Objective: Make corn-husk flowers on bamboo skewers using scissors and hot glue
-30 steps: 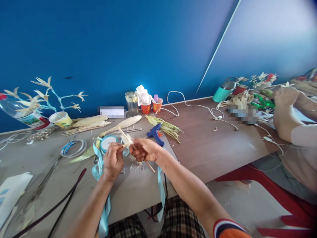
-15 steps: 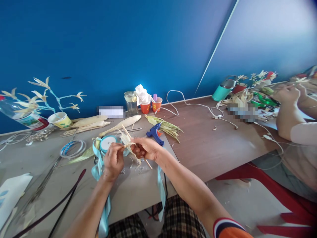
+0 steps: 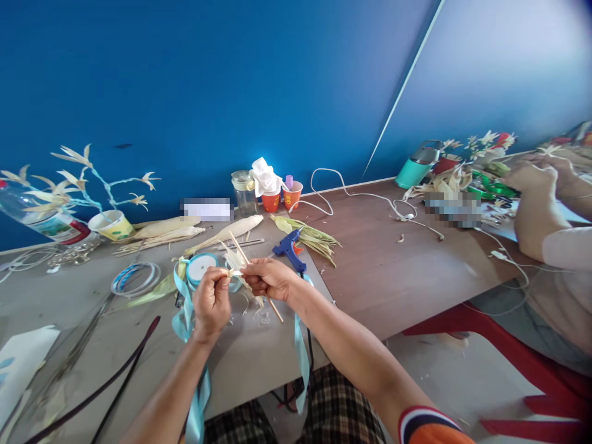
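Note:
My left hand (image 3: 211,302) is closed in a pinch on one end of a pale corn husk strip (image 3: 235,272). On the strip's other side, my right hand (image 3: 267,279) pinches it too, close to the left fingertips. A thin wooden stick (image 3: 276,309) slants past the right hand, its two ends showing above and below the fingers; whether the palm grips it is hidden. More husk pieces lie behind the hands. Beyond the left hand sits a spool of light blue ribbon (image 3: 202,266). The blue glue gun (image 3: 289,249) rests behind the right hand.
Dried husks (image 3: 231,233) and greenish husks (image 3: 317,237) lie along the back. Red paper cups (image 3: 292,197) and a glass jar (image 3: 245,194) stand by the wall. Husk flowers (image 3: 111,185) rise from a cup at left. A co-worker's hands (image 3: 536,179) work at far right.
The husk strip between my hands now looks straighter and shorter, with the right fingertips slightly nearer the left. The stick has shifted a little. Both hands keep their pinch.

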The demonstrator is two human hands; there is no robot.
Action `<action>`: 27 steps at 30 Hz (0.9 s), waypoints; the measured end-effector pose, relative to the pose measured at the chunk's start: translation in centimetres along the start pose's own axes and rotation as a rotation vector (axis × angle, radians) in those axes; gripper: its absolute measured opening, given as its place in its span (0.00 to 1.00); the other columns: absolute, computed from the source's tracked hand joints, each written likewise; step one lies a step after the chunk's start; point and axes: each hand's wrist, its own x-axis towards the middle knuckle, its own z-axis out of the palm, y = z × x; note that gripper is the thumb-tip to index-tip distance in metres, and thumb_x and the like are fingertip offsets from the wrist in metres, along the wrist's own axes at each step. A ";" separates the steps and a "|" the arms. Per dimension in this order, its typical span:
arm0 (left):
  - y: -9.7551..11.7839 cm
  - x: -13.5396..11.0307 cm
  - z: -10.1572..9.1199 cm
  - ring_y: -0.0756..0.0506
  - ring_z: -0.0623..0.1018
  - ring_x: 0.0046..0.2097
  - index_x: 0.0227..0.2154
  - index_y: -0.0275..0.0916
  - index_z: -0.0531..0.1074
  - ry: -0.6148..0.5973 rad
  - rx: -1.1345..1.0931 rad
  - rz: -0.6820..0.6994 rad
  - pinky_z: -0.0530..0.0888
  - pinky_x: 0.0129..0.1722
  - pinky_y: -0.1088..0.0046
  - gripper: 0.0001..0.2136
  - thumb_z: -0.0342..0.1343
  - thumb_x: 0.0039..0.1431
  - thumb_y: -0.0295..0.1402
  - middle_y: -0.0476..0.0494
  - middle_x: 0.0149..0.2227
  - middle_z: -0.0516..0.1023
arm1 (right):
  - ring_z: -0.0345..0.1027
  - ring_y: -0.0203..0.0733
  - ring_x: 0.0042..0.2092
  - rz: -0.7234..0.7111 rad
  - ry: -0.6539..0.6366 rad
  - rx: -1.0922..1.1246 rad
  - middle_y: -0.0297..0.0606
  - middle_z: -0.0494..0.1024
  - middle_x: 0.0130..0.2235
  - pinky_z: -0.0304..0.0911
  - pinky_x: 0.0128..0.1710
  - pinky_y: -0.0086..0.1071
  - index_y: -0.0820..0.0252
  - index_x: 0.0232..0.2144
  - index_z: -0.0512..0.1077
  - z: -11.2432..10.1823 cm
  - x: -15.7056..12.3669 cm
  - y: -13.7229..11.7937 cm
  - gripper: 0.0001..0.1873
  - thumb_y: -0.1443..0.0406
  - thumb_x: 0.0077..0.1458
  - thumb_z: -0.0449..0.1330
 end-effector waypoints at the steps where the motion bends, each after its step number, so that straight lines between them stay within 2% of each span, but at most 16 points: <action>1: 0.0 0.0 0.0 0.49 0.72 0.34 0.31 0.40 0.64 0.006 0.000 -0.003 0.72 0.34 0.71 0.05 0.48 0.62 0.33 0.48 0.30 0.70 | 0.39 0.24 0.16 -0.002 0.005 0.005 0.21 0.55 0.15 0.36 0.17 0.21 0.61 0.23 0.61 0.0 -0.1 -0.1 0.15 0.62 0.48 0.64; 4: -0.4 0.1 -0.1 0.49 0.73 0.33 0.31 0.40 0.64 0.054 0.028 -0.019 0.71 0.34 0.71 0.05 0.49 0.62 0.34 0.48 0.29 0.70 | 0.41 0.25 0.17 0.018 -0.038 0.066 0.23 0.57 0.17 0.39 0.18 0.22 0.63 0.26 0.65 0.1 -0.4 -0.6 0.16 0.56 0.52 0.61; 8: -1.1 0.3 -0.6 0.49 0.73 0.34 0.32 0.40 0.65 0.110 0.093 -0.027 0.70 0.36 0.70 0.04 0.50 0.61 0.33 0.48 0.31 0.71 | 0.45 0.27 0.18 0.066 -0.071 0.095 0.28 0.61 0.21 0.42 0.18 0.24 0.66 0.30 0.69 0.5 -1.0 -1.1 0.27 0.46 0.56 0.52; 17: -1.3 0.3 -0.6 0.49 0.74 0.34 0.32 0.40 0.67 0.062 0.165 0.092 0.70 0.35 0.72 0.03 0.51 0.59 0.27 0.48 0.31 0.73 | 0.40 0.25 0.17 0.069 0.009 -0.063 0.26 0.58 0.20 0.40 0.16 0.23 0.65 0.26 0.68 2.0 -1.3 -0.8 0.20 0.56 0.61 0.50; 25: -0.7 0.8 -0.5 0.48 0.74 0.34 0.32 0.40 0.66 -0.007 0.197 0.195 0.71 0.34 0.71 0.04 0.50 0.59 0.25 0.47 0.30 0.72 | 0.39 0.25 0.14 0.083 0.081 -0.226 0.23 0.53 0.13 0.38 0.13 0.22 0.63 0.19 0.65 1.3 -0.5 -0.1 0.21 0.58 0.60 0.50; 27: -0.6 0.8 -0.5 0.48 0.74 0.34 0.33 0.39 0.66 -0.011 0.181 0.233 0.71 0.35 0.71 0.04 0.50 0.59 0.24 0.47 0.30 0.72 | 0.37 0.25 0.13 0.101 0.029 -0.232 0.22 0.50 0.12 0.37 0.13 0.22 0.62 0.17 0.61 1.1 -0.4 -0.1 0.23 0.58 0.61 0.49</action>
